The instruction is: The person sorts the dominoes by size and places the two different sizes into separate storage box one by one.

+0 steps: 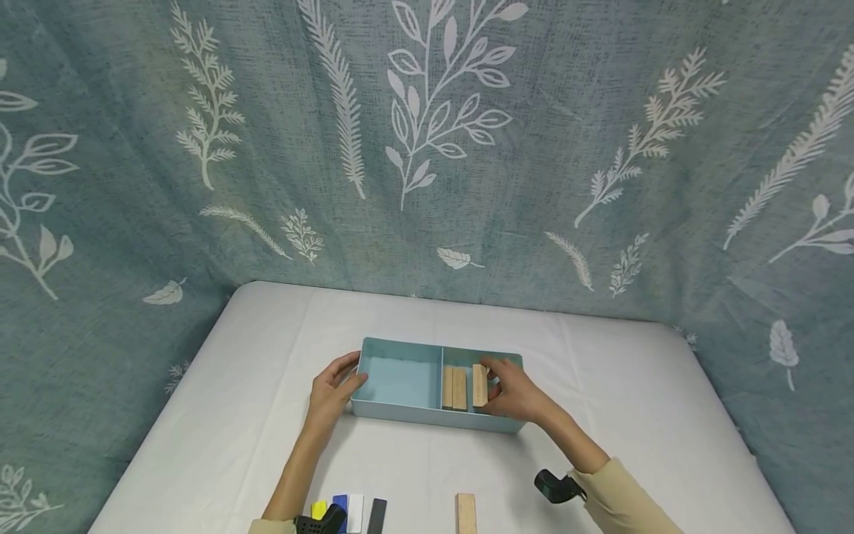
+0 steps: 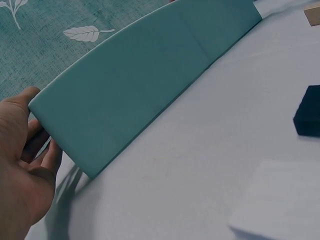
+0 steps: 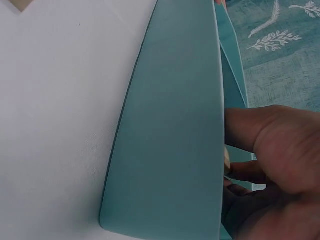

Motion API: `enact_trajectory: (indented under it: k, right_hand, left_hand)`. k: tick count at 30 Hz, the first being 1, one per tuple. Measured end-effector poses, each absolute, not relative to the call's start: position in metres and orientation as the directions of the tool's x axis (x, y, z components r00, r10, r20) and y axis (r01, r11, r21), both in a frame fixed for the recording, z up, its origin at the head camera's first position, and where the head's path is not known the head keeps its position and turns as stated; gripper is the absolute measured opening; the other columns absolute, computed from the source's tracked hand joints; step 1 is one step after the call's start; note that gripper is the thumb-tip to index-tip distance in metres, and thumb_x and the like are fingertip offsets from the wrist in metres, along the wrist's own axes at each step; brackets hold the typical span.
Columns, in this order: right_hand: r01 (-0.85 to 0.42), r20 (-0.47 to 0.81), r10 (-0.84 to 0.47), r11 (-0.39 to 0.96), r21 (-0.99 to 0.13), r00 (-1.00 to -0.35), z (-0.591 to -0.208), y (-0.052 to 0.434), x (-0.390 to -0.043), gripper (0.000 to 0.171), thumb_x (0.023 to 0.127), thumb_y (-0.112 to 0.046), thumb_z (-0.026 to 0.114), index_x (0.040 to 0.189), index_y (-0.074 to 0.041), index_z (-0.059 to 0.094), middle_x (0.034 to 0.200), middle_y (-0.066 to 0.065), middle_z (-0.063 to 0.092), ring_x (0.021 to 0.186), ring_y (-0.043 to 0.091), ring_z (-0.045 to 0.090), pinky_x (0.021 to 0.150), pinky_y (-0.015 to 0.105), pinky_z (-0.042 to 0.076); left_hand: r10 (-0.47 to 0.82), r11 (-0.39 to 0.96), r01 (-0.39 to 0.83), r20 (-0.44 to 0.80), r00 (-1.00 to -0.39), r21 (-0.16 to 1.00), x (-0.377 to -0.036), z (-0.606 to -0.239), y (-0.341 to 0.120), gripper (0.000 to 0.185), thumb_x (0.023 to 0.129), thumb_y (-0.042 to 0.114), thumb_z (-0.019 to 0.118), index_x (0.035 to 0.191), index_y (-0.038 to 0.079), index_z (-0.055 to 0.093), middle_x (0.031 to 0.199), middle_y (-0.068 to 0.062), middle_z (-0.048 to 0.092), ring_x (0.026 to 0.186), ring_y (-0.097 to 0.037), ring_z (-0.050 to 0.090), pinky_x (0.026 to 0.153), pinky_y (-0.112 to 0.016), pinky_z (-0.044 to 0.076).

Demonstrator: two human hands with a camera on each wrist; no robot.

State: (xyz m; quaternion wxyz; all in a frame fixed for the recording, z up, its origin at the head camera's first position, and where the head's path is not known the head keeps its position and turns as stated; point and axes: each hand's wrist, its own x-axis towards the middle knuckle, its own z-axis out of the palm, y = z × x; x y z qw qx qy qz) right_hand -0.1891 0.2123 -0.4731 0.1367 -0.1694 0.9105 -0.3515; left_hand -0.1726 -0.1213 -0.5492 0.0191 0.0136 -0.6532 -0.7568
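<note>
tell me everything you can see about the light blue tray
The light blue tray is a shallow rectangular box, seemingly plastic, standing flat on the white-covered table. A divider splits it into two compartments: the left one shows only its bare floor, the right one holds wooden blocks set side by side. The left hand holds its left end; the right hand reaches into the right compartment, pinching a block.

Light-blue tray (image 1: pixel 400 410); tan blocks (image 1: pixel 455 386); teal backdrop (image 1: pixel 427 148), white leaf print.
</note>
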Motion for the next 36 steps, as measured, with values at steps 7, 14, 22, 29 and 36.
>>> enact_trajectory:
  k: [7,14,22,29,36]
  right_hand:
    - [-0.215,-0.161,-0.393,0.752,-0.623,-0.905,-0.478,0.209,-0.192,0.075,0.070,0.008,0.080,0.135,0.015,0.045,0.108,0.023,0.055,0.073,0.013,0.055,0.060,0.026,0.051]
    - [-0.198,-0.183,-0.360,0.794,-0.575,-0.915,-0.483,0.197,-0.197,0.075,0.069,0.009,0.082,0.136,0.012,0.048,0.110,0.020,0.057,0.072,0.014,0.053,0.060,0.026,0.049]
    - [-0.208,-0.194,-0.339,0.846,-0.491,-0.920,-0.489,0.191,-0.201,0.071,0.070,0.008,0.081,0.134,0.011,0.051,0.107,0.015,0.060,0.086,0.020,0.057,0.073,0.035,0.053]
    - [-0.227,-0.195,-0.353,0.850,-0.476,-0.915,-0.490,0.191,-0.202,0.068,0.072,0.008,0.080,0.134,0.012,0.050,0.106,0.016,0.059,0.093,0.025,0.057,0.081,0.043,0.053]
    - [-0.220,-0.195,-0.350,0.846,-0.485,-0.916,-0.493,0.191,-0.202,0.068,0.073,0.007,0.080,0.134,0.011,0.050,0.106,0.015,0.059,0.092,0.024,0.056,0.081,0.042,0.053]
  left_hand:
    - [-0.042,-0.136,0.016,0.010,-0.999,0.991,-0.172,-0.550,-0.120,0.049,0.091,0.007,0.070,0.137,0.002,0.053,0.144,-0.014,0.049,0.138,-0.026,0.042,0.104,-0.018,0.039]
    - [-0.052,-0.133,0.015,0.008,-0.999,0.991,-0.172,-0.549,-0.122,0.047,0.092,0.005,0.069,0.136,0.002,0.053,0.143,-0.013,0.049,0.138,-0.026,0.042,0.104,-0.018,0.039]
    - [-0.055,-0.128,-0.007,-0.014,-0.998,0.992,-0.172,-0.548,-0.121,0.047,0.092,0.006,0.069,0.137,0.003,0.054,0.144,-0.013,0.050,0.138,-0.027,0.042,0.104,-0.019,0.040]
    - [-0.053,-0.117,-0.010,-0.016,-0.998,0.993,-0.171,-0.547,-0.121,0.048,0.092,0.007,0.068,0.137,0.004,0.053,0.144,-0.012,0.049,0.138,-0.027,0.042,0.104,-0.019,0.039]
    - [-0.055,-0.119,-0.012,-0.019,-0.998,0.993,-0.172,-0.547,-0.121,0.048,0.092,0.006,0.068,0.137,0.004,0.053,0.144,-0.012,0.049,0.138,-0.026,0.042,0.103,-0.017,0.039]
